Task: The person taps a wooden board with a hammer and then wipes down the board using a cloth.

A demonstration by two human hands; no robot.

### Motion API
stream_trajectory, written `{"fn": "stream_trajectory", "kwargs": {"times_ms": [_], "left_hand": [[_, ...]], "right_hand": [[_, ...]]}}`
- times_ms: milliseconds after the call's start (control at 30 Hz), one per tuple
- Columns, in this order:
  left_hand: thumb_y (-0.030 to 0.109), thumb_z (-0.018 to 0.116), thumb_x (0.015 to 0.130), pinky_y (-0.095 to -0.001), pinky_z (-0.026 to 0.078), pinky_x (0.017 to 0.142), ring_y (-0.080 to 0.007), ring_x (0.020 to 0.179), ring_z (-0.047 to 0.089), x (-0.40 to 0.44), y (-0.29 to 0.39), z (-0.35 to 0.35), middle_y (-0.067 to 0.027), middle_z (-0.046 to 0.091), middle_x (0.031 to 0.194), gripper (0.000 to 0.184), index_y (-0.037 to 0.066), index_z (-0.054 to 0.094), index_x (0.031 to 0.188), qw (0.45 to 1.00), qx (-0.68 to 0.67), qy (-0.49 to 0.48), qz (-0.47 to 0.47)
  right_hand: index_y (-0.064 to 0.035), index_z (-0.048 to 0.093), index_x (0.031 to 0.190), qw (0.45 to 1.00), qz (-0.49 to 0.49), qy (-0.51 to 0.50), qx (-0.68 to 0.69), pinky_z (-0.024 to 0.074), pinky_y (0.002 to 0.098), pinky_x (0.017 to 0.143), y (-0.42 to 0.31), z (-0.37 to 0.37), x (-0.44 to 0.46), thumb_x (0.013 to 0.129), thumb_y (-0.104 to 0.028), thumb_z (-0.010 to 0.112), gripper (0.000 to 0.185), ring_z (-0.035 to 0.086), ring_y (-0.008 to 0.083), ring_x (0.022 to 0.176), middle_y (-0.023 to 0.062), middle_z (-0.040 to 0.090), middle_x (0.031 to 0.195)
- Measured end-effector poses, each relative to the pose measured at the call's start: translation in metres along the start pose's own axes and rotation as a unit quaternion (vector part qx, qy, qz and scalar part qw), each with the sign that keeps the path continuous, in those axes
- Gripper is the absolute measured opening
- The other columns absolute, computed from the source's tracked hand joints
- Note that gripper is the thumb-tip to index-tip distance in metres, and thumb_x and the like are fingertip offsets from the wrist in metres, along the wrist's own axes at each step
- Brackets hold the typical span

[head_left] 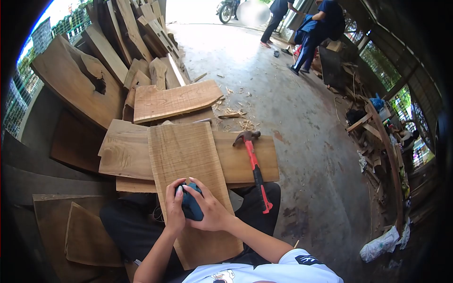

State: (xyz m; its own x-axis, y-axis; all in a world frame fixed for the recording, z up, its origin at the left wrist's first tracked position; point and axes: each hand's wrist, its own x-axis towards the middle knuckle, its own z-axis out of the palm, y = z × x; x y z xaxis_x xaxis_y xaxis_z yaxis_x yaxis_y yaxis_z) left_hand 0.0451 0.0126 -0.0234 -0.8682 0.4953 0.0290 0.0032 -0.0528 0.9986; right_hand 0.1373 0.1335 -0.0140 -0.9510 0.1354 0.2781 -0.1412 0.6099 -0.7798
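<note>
A teal palm sander (pixel 192 205) rests on a long wooden board (pixel 186 151) lying lengthwise in front of me, its near end over my lap. My left hand (pixel 175 207) is wrapped around the sander's left side. From the right, my right hand (pixel 210 211) closes over it, fingers across its top. The two hands hide much of the tool and its underside. To the right, a claw hammer (pixel 255 170) with a red and black handle lies with its head on a crosswise board (pixel 245 160), the handle reaching past the board's near edge.
A shorter plank (pixel 177 100) lies beyond the crosswise boards, with wood shavings (pixel 245 123) on the concrete floor (pixel 311 174). Planks and slabs (pixel 78 80) lean at the left. Scrap wood (pixel 377 137) lines the right wall. Other people (pixel 311 33) stand at the far end.
</note>
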Motion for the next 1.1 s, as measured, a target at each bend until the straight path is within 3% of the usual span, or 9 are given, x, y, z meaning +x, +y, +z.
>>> {"fn": "stream_trajectory", "kwargs": {"times_ms": [200, 300, 367, 500, 600, 700, 833, 1033, 1100], "left_hand": [[0.038, 0.045, 0.103, -0.0339, 0.035, 0.109, -0.0241, 0.122, 0.051, 0.002, -0.006, -0.008, -0.0115, 0.053, 0.127, 0.048, 0.003, 0.053, 0.135, 0.999, -0.027, -0.044, -0.017], [0.041, 0.044, 0.104, -0.0381, 0.035, 0.11, -0.0313, 0.126, 0.05, 0.006, -0.004, -0.018, -0.0157, 0.054, 0.131, 0.051, 0.002, 0.053, 0.137, 0.985, 0.149, -0.063, 0.052], [0.042, 0.045, 0.104, -0.0439, 0.034, 0.111, -0.0385, 0.132, 0.046, 0.017, -0.007, -0.032, -0.0191, 0.054, 0.137, 0.054, 0.002, 0.054, 0.138, 0.939, 0.286, -0.073, 0.175], [0.031, 0.045, 0.104, -0.0511, 0.025, 0.118, -0.0399, 0.144, 0.033, 0.033, -0.018, -0.047, -0.0173, 0.046, 0.149, 0.044, 0.007, 0.053, 0.142, 0.901, 0.398, -0.048, 0.166], [0.027, 0.048, 0.104, -0.0506, 0.024, 0.119, -0.04, 0.146, 0.03, 0.032, -0.035, -0.048, -0.0159, 0.037, 0.157, 0.044, 0.008, 0.051, 0.144, 0.86, 0.496, -0.011, 0.12], [0.02, 0.052, 0.101, -0.0524, 0.023, 0.119, -0.0405, 0.149, 0.025, 0.032, -0.04, -0.046, -0.0145, 0.029, 0.162, 0.047, 0.01, 0.048, 0.147, 0.872, 0.475, -0.017, 0.113], [0.019, 0.052, 0.102, -0.0536, 0.024, 0.118, -0.0414, 0.15, 0.023, 0.033, -0.048, -0.05, -0.0141, 0.027, 0.163, 0.047, 0.012, 0.048, 0.148, 0.884, 0.452, -0.023, 0.113], [0.019, 0.052, 0.102, -0.0525, 0.024, 0.119, -0.0412, 0.151, 0.022, 0.031, -0.044, -0.05, -0.014, 0.025, 0.164, 0.047, 0.012, 0.047, 0.148, 0.896, 0.43, -0.028, 0.105], [0.018, 0.052, 0.101, -0.0525, 0.024, 0.119, -0.0411, 0.151, 0.022, 0.032, -0.044, -0.05, -0.014, 0.025, 0.164, 0.047, 0.012, 0.047, 0.148, 0.895, 0.433, -0.027, 0.106]], "right_hand": [[-0.0171, 0.036, 0.151, 0.989, -0.004, 0.078, -0.122, 0.0403, 0.0523, 0.109, 0.013, 0.036, -0.002, 0.071, -0.014, 0.081, 0.092, 0.045, 0.0483, 0.13, 0.0275, 0.039, 0.141], [-0.0134, 0.043, 0.145, 0.984, 0.006, 0.085, -0.159, 0.045, 0.0506, 0.102, 0.014, 0.045, -0.007, 0.071, -0.012, 0.08, 0.083, 0.051, 0.0452, 0.119, 0.0261, 0.045, 0.131], [-0.0155, 0.045, 0.145, 0.984, 0.0, 0.072, -0.166, 0.046, 0.0505, 0.1, 0.015, 0.043, -0.007, 0.071, -0.011, 0.08, 0.082, 0.052, 0.0448, 0.115, 0.0255, 0.046, 0.128], [-0.0234, 0.049, 0.144, 0.974, 0.045, 0.122, -0.185, 0.0497, 0.0493, 0.093, 0.025, 0.017, 0.002, 0.07, -0.008, 0.078, 0.08, 0.057, 0.044, 0.105, 0.024, 0.05, 0.12], [-0.0189, 0.051, 0.142, 0.942, 0.113, 0.201, -0.243, 0.049, 0.0498, 0.093, 0.054, -0.015, 0.02, 0.073, -0.009, 0.076, 0.074, 0.056, 0.0449, 0.106, 0.0249, 0.05, 0.121], [-0.0182, 0.052, 0.141, 0.953, 0.099, 0.185, -0.219, 0.0497, 0.0494, 0.092, 0.053, -0.002, 0.026, 0.073, -0.014, 0.079, 0.073, 0.056, 0.043, 0.107, 0.0238, 0.052, 0.119], [-0.0202, 0.06, 0.133, 0.983, -0.067, 0.037, -0.167, 0.0559, 0.0433, 0.08, 0.01, 0.044, -0.02, 0.073, -0.016, 0.08, 0.063, 0.063, 0.0369, 0.099, 0.0188, 0.055, 0.109], [-0.018, 0.06, 0.129, 0.982, -0.059, 0.033, -0.178, 0.0574, 0.0406, 0.071, 0.026, 0.024, -0.006, 0.072, -0.014, 0.08, 0.06, 0.066, 0.0334, 0.088, 0.0148, 0.056, 0.101], [-0.0176, 0.059, 0.129, 0.976, 0.003, 0.064, -0.21, 0.0545, 0.044, 0.082, 0.034, 0.01, 0.017, 0.073, -0.013, 0.08, 0.061, 0.061, 0.037, 0.1, 0.0181, 0.053, 0.11]]}}
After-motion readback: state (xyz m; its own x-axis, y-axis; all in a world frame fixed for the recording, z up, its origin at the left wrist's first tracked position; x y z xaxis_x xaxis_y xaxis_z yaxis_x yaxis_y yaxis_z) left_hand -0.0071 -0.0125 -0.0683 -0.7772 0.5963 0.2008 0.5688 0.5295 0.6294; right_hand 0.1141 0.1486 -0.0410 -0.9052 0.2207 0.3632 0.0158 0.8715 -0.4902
